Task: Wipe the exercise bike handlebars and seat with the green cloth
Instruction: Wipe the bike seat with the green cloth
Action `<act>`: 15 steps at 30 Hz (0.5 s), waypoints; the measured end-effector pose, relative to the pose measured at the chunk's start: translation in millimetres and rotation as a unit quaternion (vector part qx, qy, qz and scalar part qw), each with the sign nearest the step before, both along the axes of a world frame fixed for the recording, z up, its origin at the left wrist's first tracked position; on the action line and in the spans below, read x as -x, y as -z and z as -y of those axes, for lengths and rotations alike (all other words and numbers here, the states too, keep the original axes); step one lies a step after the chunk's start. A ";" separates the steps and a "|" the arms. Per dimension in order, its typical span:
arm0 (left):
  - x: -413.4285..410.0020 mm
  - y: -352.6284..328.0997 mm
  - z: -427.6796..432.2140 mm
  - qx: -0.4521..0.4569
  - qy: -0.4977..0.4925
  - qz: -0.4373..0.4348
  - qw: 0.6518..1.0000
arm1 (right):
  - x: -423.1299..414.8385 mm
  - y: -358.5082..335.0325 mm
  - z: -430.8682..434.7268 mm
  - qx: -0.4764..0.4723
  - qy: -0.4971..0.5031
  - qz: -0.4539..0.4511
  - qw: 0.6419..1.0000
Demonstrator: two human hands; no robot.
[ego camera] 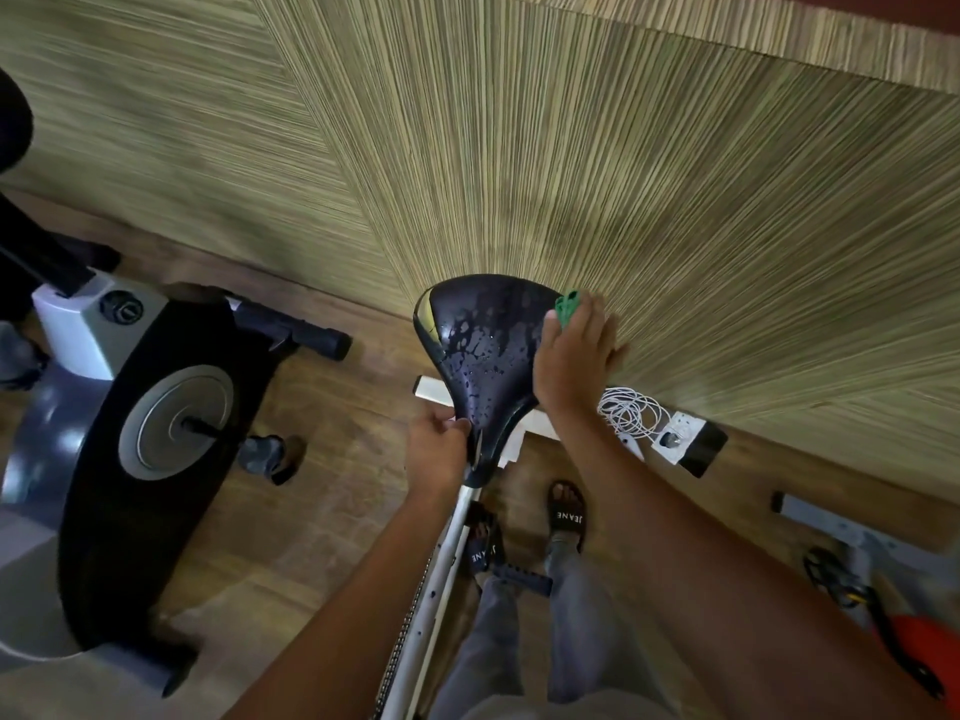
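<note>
The black bike seat point(488, 345) stands in the middle of the view, its top spotted with wet patches. My right hand point(574, 356) lies flat against the seat's right rear edge and presses the green cloth point(568, 309) onto it; only a corner of the cloth shows past my fingers. My left hand point(434, 452) grips the narrow nose of the seat from the left side. The white seat post point(447, 553) runs down below it. No handlebars are in view.
An exercise bike body point(150, 439) with a black flywheel cover and pedal stands at the left. A white cable coil point(628, 413) and socket box point(680, 436) lie on the wooden floor near the striped wall. My sandalled feet point(566, 517) stand under the seat. Tools lie at the lower right.
</note>
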State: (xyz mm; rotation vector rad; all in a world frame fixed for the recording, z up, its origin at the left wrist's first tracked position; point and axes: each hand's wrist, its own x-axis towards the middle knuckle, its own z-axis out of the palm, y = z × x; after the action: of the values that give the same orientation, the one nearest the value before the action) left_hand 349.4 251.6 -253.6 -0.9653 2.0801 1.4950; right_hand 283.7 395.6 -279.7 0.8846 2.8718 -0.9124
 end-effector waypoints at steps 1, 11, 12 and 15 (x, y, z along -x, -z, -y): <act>-0.4 -0.9 0.3 -0.012 -0.012 -0.006 1.000 | -14.0 3.8 8.8 -0.047 -0.058 -0.012 0.997; 1.4 -1.0 17.9 -0.164 -0.087 0.015 0.983 | -15.3 12.8 -1.4 -0.279 -0.383 -0.059 0.878; 0.8 1.2 18.6 -0.156 -0.080 0.015 0.984 | 10.6 8.1 -11.2 -0.269 -0.342 -0.056 0.898; -1.2 5.6 20.6 -0.144 -0.084 0.012 0.986 | 25.6 -3.4 -2.3 -0.210 -0.302 -0.034 0.929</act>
State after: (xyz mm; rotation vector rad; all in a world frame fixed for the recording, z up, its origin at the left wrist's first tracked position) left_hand 350.6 231.0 -259.3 -1.0570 1.7380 1.7977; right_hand 258.1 397.9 -276.2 -0.0750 3.1336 -0.2752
